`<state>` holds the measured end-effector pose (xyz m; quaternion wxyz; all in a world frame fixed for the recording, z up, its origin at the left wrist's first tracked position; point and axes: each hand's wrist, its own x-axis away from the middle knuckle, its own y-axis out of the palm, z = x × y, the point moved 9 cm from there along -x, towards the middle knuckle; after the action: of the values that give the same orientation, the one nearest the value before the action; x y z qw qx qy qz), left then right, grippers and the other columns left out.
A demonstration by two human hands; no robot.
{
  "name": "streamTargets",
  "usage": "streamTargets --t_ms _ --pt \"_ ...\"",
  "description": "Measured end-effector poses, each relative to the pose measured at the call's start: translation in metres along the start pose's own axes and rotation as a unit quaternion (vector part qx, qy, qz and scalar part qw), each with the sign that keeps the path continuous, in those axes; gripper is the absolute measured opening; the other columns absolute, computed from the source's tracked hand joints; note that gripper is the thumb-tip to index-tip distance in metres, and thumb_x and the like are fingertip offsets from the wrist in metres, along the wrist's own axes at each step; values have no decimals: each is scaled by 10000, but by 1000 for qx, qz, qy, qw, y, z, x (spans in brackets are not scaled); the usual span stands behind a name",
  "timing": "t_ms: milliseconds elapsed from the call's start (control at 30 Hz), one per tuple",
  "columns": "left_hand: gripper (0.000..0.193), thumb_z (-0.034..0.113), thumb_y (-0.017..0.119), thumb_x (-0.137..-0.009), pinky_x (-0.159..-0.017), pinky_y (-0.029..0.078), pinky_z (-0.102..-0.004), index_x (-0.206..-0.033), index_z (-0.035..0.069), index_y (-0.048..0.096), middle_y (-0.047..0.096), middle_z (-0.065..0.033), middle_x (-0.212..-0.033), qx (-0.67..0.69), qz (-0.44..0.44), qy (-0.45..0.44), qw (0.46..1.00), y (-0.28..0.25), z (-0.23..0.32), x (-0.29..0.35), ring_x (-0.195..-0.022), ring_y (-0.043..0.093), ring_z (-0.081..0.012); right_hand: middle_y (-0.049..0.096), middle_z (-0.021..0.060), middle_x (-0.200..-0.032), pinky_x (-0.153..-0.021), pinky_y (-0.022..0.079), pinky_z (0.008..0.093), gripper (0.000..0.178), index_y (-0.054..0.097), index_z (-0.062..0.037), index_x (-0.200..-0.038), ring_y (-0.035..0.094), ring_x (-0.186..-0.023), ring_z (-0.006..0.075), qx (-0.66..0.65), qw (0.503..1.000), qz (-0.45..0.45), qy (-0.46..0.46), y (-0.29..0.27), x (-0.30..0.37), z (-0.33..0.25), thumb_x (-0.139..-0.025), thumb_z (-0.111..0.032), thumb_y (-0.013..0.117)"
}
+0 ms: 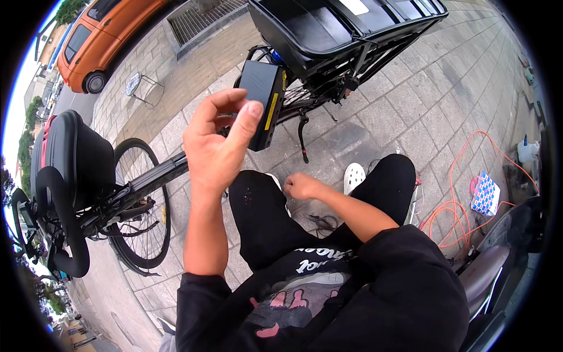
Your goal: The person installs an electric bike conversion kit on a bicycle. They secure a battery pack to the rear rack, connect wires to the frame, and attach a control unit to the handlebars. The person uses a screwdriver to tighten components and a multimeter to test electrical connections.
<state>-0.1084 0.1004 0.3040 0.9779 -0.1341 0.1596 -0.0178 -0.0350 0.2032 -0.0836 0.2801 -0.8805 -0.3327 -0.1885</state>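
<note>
My left hand [218, 138] is raised over the bicycle frame [158, 175], its thumb and index finger apart and the other fingers bent. No object shows between them. Just beyond the fingertips is a black rectangular box [262, 88] with a yellow label on its side, mounted on the bicycle; whether the fingers touch it I cannot tell. My right hand [303, 186] is low between my knees, beside a white shoe [353, 178]. Its fingers are curled closed, and whatever they may hold is hidden.
A large black cargo box [328, 41] sits over the bicycle's rear, and a black case [73, 158] at its front. An orange hose [451, 214] coils on the paving at right, near a blue-and-white checked package [485, 195]. A small stool [141, 86] and an orange car [97, 44] stand farther off.
</note>
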Motion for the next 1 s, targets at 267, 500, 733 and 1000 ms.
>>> streamTargets --t_ms 267,500,733,1000 --pt "1197 831 799 -763 -1041 558 -451 -1489 -90 560 742 -277 -1279 -472 -76 -46 877 41 -9 -68 -1214 725 -403 733 105 -1220 -994 572 437 608 657 -58 -1333 711 -1126 242 -597 758 28 -261 -178 47 -152 -1077 -608 605" --pt "751 568 888 -835 -813 575 -377 -1191 -73 731 757 -137 -999 -322 -232 -127 909 46 -31 -87 -894 718 -208 727 41 -1263 -1037 540 407 546 659 -134 -1388 704 -1155 201 -653 694 -69 -294 -148 43 -183 -1035 -548 703" --pt "641 471 864 -874 -780 518 -320 -1217 -54 731 726 -73 -1001 -222 -300 -188 908 54 -32 -87 -887 640 -142 727 32 -1235 -1007 549 342 666 682 -48 -1341 692 -1136 148 -605 738 -62 -293 -159 50 -188 -967 -587 789" --pt "509 456 760 -903 -742 516 -288 -1097 -15 736 694 -61 -948 -205 -276 -223 912 43 -51 -88 -818 632 -140 737 -16 -1085 -784 576 254 646 711 -85 -1282 706 -948 77 -655 705 -34 -270 -156 54 -188 -974 -653 742"
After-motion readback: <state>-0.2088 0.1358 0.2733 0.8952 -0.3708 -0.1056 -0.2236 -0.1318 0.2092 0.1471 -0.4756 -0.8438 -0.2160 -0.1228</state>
